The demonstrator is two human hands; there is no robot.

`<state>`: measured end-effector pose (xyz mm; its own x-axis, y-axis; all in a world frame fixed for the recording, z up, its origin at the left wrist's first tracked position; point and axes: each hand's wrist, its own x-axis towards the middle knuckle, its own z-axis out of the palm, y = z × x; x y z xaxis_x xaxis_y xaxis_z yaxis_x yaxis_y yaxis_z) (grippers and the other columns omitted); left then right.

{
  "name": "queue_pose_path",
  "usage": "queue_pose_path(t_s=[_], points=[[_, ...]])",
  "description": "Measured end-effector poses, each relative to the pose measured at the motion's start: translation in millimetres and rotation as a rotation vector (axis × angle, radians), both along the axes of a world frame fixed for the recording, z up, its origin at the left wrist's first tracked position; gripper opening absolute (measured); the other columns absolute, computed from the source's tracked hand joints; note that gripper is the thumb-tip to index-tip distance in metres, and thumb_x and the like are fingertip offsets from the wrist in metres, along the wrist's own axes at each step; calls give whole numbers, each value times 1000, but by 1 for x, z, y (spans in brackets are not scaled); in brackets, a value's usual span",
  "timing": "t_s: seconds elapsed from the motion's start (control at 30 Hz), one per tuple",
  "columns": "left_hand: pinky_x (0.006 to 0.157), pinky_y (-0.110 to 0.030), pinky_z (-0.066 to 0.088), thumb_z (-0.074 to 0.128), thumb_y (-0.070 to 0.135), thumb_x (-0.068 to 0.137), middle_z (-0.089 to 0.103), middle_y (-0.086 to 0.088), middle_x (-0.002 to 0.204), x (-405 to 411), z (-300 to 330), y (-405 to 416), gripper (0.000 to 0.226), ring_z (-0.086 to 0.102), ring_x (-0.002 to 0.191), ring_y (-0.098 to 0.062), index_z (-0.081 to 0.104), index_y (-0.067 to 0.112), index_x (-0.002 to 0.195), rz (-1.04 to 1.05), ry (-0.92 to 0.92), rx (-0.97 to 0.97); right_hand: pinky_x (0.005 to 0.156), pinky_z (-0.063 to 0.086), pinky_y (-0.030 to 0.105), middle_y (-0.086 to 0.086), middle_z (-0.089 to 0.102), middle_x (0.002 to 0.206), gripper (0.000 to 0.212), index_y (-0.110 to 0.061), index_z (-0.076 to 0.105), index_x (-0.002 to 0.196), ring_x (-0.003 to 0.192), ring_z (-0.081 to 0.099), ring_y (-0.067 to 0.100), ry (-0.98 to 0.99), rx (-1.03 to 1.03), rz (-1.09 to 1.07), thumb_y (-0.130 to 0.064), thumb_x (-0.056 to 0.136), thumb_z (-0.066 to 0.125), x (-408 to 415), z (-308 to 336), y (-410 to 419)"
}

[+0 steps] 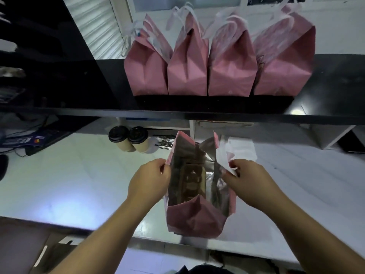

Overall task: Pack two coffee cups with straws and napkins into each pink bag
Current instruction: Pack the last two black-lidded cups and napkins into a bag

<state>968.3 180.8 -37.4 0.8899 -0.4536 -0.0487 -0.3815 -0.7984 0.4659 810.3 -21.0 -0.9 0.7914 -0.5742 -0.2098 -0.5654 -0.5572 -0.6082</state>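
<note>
An open pink bag with a silver lining stands on the white counter in front of me. My left hand pinches its left rim. My right hand pinches the right rim together with a white handle or napkin. A brown cardboard cup carrier lies at the bottom of the bag. Two cream coffee cups with black lids stand side by side at the back of the counter, left of the bag. Wrapped straws lie beside them. White napkins lie behind the bag's right side.
Several pink bags with white handles stand in a row on a black shelf above the counter. A dark keyboard and papers sit at the far left. The counter's front edge runs below my forearms.
</note>
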Motion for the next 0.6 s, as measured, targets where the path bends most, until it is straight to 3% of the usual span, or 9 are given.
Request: queue_pose_path(t_s=[0.03, 0.1, 0.13, 0.23, 0.3, 0.37, 0.47, 0.6], points=[[52, -34, 53, 45, 44, 104, 66, 7, 68, 0, 0, 0, 38, 63, 62, -13, 66, 27, 77, -3, 13, 3, 55, 43, 18, -3, 74, 113, 34, -23, 69, 124, 75, 60, 10, 5, 17, 12, -42, 96, 63, 1, 0, -3], [50, -30, 48, 46, 50, 102, 65, 8, 65, 0, 1, 1, 40, 63, 60, -12, 65, 29, 74, -21, 56, 5, 56, 52, 26, -8, 73, 91, 21, -27, 65, 97, 70, 66, 11, 29, 22, 30, -48, 94, 63, 5, 1, -9], [48, -28, 43, 47, 52, 101, 64, 8, 62, 1, 1, 3, 42, 62, 57, -12, 64, 28, 71, -32, 78, 7, 56, 55, 31, -8, 70, 79, 30, -23, 61, 84, 64, 67, 12, 46, 11, 33, -51, 94, 62, 7, 2, -11], [48, -23, 35, 47, 56, 98, 64, 18, 64, 7, 7, 7, 46, 60, 57, -8, 59, 29, 63, -47, 102, 17, 48, 45, 33, 0, 61, 62, 44, -15, 56, 68, 56, 61, 16, 66, -48, 1, -49, 95, 59, 16, 3, -15], [51, -27, 42, 46, 58, 95, 66, 17, 66, 21, 12, 8, 44, 61, 60, -7, 61, 30, 65, -36, 100, -2, 46, 39, 34, 3, 60, 58, 44, -12, 53, 65, 53, 57, 18, 47, -68, -26, -44, 96, 57, 23, 3, -14], [60, -32, 53, 46, 59, 95, 70, 14, 71, 45, 14, 9, 40, 66, 67, -6, 66, 31, 75, -4, 80, -25, 45, 35, 31, 2, 59, 54, 43, -13, 48, 62, 50, 59, 18, 20, -60, -58, -39, 96, 55, 27, 3, -9], [75, -36, 58, 53, 48, 96, 74, 15, 93, 96, 5, 11, 23, 70, 85, -14, 70, 33, 99, 43, 56, -31, 46, 37, 31, 4, 60, 51, 45, -14, 45, 59, 51, 64, 19, 2, -2, -131, -37, 96, 52, 30, -1, -2], [84, -39, 56, 59, 32, 96, 72, 0, 122, 164, -19, 8, 40, 68, 105, -28, 63, 20, 135, 31, 30, 84, 45, 37, 31, 2, 63, 51, 42, -10, 47, 61, 45, 58, 12, 0, 16, -222, -32, 97, 54, 30, -7, 4]])
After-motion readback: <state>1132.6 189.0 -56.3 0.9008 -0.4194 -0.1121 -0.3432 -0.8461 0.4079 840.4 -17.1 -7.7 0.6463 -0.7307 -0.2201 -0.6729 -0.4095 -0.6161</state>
